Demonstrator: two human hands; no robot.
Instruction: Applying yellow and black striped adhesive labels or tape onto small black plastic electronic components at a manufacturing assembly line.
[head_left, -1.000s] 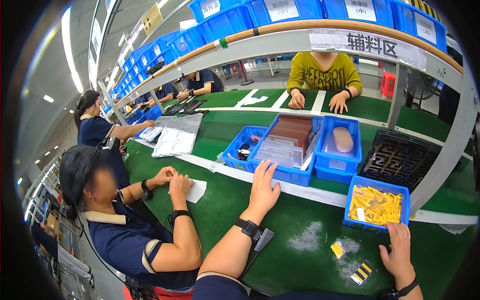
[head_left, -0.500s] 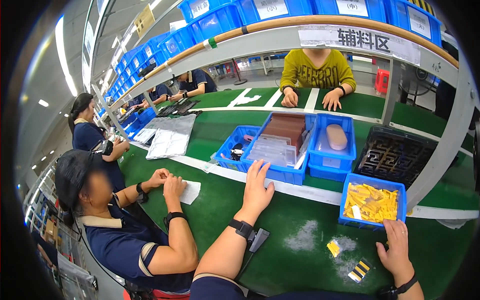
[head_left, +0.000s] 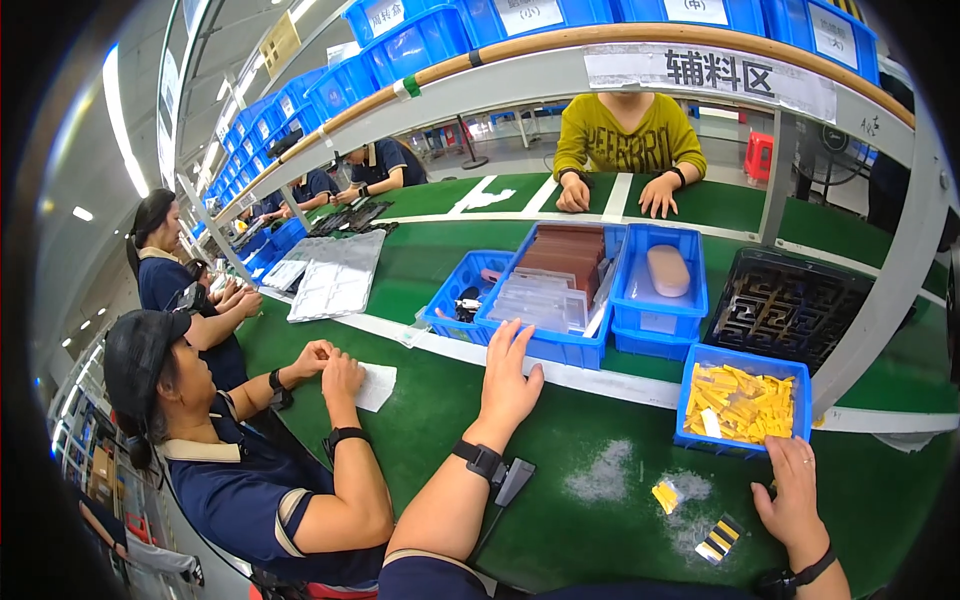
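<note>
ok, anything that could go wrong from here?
1. The right hand is at the near edge of the blue bin heaped with yellow pieces; a bump might spill some.
2. The loose yellow pieces and striped card lie uncontained on the green tabletop, just left of that hand; a sideways sweep could scatter them.

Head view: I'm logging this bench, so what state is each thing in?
Left hand, open, fingers spread
Right hand, open, fingers slightly bent
Yellow-piece bin, uncovered, well filled
Large blue bin, uncovered, filled
Smaller blue bin, uncovered, pink oval object inside
Black tray, standing tilted
Striped sheet, lying flat
</note>
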